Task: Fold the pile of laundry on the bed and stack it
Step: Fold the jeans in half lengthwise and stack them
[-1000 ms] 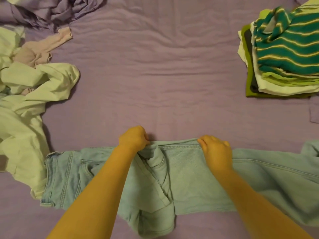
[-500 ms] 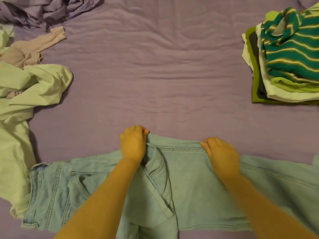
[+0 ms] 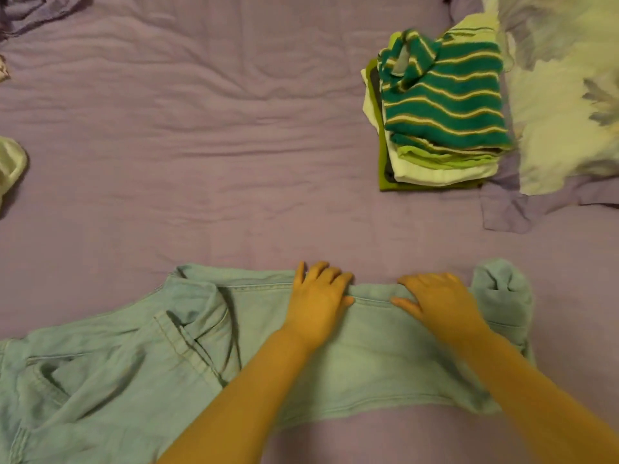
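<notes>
Pale blue denim, soft and faded with visible seam stitching and a pocket, lies across the near edge of the bed: these are your jeans, spread sideways with the waist toward the left edge and a bunched leg end humped up at the right. No label or writing on them can be read. Your left hand presses flat on the jeans' far folded edge, fingers straight and slightly apart. Your right hand rests just beside it on the same edge, fingers spread and straight, gripping nothing. The bed sheet is wrinkled lilac cotton. Toward the far right corner sits the folded stack, topped by a fuzzy teal knit with thin cream stripes over lime, white and olive layers. A floral pillow touches the stack's right side.
</notes>
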A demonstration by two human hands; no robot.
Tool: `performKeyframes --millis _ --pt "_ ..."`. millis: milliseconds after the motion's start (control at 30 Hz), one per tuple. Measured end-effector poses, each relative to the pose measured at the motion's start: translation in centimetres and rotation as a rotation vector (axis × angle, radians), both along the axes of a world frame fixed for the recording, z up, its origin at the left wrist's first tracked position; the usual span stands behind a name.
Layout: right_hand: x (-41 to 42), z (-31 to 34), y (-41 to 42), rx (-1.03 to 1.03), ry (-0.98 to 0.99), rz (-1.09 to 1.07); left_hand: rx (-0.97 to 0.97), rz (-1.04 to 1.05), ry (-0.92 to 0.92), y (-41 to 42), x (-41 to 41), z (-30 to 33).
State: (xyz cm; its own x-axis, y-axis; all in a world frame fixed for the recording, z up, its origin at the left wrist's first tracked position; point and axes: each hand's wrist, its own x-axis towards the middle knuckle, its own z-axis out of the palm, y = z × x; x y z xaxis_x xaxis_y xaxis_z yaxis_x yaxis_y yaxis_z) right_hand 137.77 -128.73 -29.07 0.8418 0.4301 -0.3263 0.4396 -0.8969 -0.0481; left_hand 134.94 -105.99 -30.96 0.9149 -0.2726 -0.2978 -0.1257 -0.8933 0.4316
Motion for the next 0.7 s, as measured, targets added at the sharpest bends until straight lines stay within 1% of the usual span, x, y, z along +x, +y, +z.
performKeyframes --millis 67,133,200,233,267,333,400,433,500,567,633,667,700 --pt "0.3 0.3 -2.2 -0.118 0.124 -0.02 0.075 -0.052 0.031 -2.0 0.6 -0.3" --pt "0.6 0.4 -3.5 -0.092 0.128 -0.078 0.113 -0.053 0.001 -3.5 1.3 -0.3" --pt "1.6 0.4 -4.6 -0.027 0.03 -0.096 0.151 0.099 -0.071 -4.2 2.4 -0.2" --pt "2.4 0.4 -5.4 0.0 0.017 -0.078 0.188 0.186 -0.087 -4.2 3.1 -0.3" --pt "3.2 0.4 -6.5 0.009 0.057 -0.043 0.223 0.249 -0.071 -4.3 3.6 -0.4" --pt "4.5 0.7 -8.9 -0.052 0.246 0.05 0.243 0.28 0.001 -4.8 4.3 -0.5" --pt "4.9 0.9 -11.4 -0.097 0.369 0.075 0.195 0.189 0.038 -6.4 4.6 -0.2" --pt "4.9 1.0 -12.4 -0.085 0.388 0.061 0.161 0.119 0.049 -7.6 4.6 0.2" --pt "4.5 1.4 -14.2 0.03 0.36 0.01 0.083 0.008 0.081 -10.4 4.7 0.7" --pt "4.5 2.5 -16.1 0.178 0.357 -0.096 -0.01 -0.056 0.137 -13.1 4.8 1.3" --pt "5.0 3.9 -18.1 0.226 0.396 -0.204 -0.124 -0.078 0.257 -15.1 5.3 1.9" --pt "5.4 4.4 -18.9 0.214 0.41 -0.241 -0.173 -0.062 0.337 -15.9 5.7 2.2" --pt "5.8 4.7 -19.4 0.189 0.406 -0.267 -0.188 -0.037 0.376 -16.6 6.0 2.3"
